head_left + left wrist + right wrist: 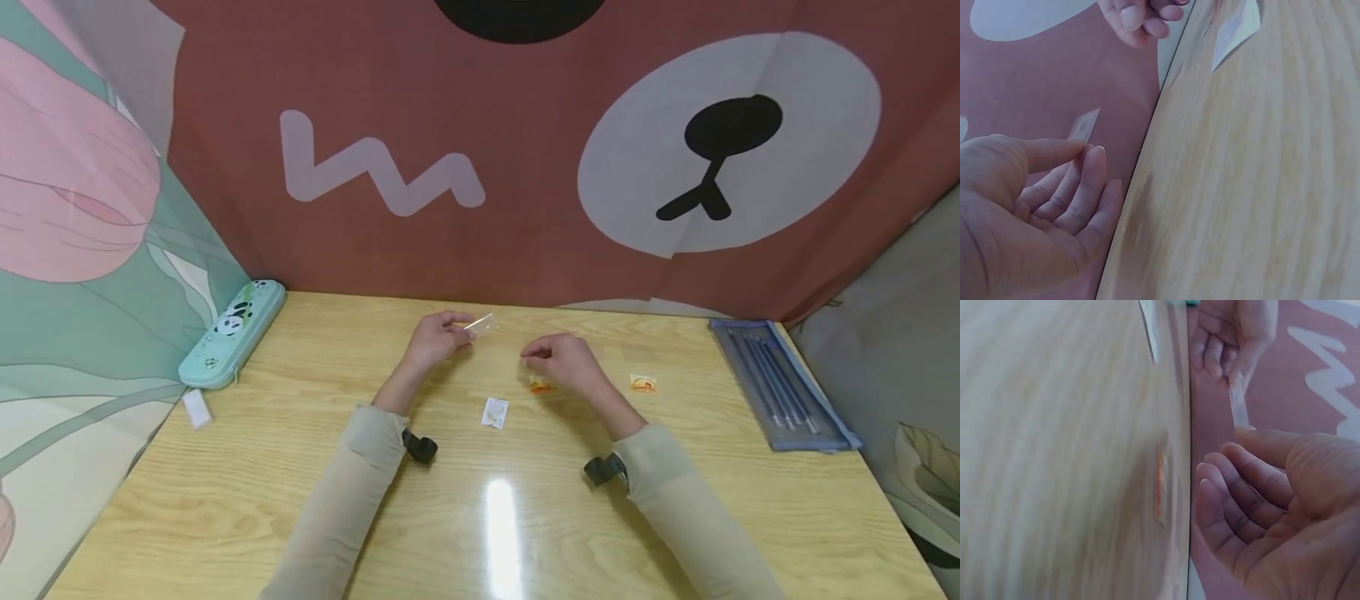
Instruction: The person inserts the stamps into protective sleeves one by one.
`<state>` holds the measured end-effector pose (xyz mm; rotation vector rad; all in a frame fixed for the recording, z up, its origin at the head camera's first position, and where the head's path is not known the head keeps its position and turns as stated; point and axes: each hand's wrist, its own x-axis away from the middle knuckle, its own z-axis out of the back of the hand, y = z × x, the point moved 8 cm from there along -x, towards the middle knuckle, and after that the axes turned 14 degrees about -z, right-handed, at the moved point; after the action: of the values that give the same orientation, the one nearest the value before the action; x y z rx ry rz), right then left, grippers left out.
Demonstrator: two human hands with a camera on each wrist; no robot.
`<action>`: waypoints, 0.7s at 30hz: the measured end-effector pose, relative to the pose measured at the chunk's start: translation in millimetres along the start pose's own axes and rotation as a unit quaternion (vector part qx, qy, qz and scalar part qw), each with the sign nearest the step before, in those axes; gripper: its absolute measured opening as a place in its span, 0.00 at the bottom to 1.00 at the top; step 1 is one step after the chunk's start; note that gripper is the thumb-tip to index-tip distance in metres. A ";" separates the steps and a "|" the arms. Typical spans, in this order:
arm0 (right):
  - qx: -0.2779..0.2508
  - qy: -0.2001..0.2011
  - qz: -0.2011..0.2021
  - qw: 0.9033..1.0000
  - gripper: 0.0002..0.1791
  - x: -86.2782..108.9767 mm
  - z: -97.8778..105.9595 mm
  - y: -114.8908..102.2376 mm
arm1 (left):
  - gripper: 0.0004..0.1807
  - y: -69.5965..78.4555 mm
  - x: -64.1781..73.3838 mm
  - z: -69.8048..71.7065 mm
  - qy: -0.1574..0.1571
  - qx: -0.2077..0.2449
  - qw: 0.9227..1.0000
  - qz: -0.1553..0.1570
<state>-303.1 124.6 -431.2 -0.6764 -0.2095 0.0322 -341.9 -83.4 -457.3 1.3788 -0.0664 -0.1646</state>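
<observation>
My left hand (435, 340) pinches a small, flat, clear plastic piece (481, 324) between thumb and fingers, raised above the table's far part. In the left wrist view this plastic piece (1087, 125) sticks up past the thumb tip. My right hand (564, 363) hovers to the right of it, fingers loosely bent. A gap shows between its thumb and forefinger in the right wrist view, with nothing held there. Below this hand lies a small orange-and-white card (540, 385), partly covered by it. Between the forearms lies a small white printed card (494, 412).
Another orange-and-white card (642, 383) lies right of the right hand. A blue mesh zip pouch (783, 387) with several pencil-like sticks lies at the right. At the left are a mint panda pencil case (234, 333) and a small white block (197, 409). A printed cloth (525, 250) hangs behind the table.
</observation>
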 end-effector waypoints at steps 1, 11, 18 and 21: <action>0.005 -0.008 0.000 1.000 0.11 0.6 -3.6 -2.1 | 0.17 -0.7 0.0 0.3 0.001 -0.001 1.000 0.001; 0.041 -0.059 -0.015 0.997 0.11 13.8 -33.9 -12.8 | 0.12 -6.2 1.6 -2.0 0.001 0.020 1.000 0.013; 0.075 -0.062 -0.011 0.995 0.15 20.0 -45.5 -21.2 | 0.12 -7.8 2.4 -2.6 0.000 0.031 0.999 0.016; 0.084 -0.057 -0.010 0.995 0.15 22.3 -47.4 -25.4 | 0.12 -6.5 2.1 -3.0 -0.001 0.035 0.999 0.015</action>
<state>-272.7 77.6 -447.2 -0.5048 -0.3203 0.0694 -339.9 -82.0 -464.4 1.4459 -0.0945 -0.1390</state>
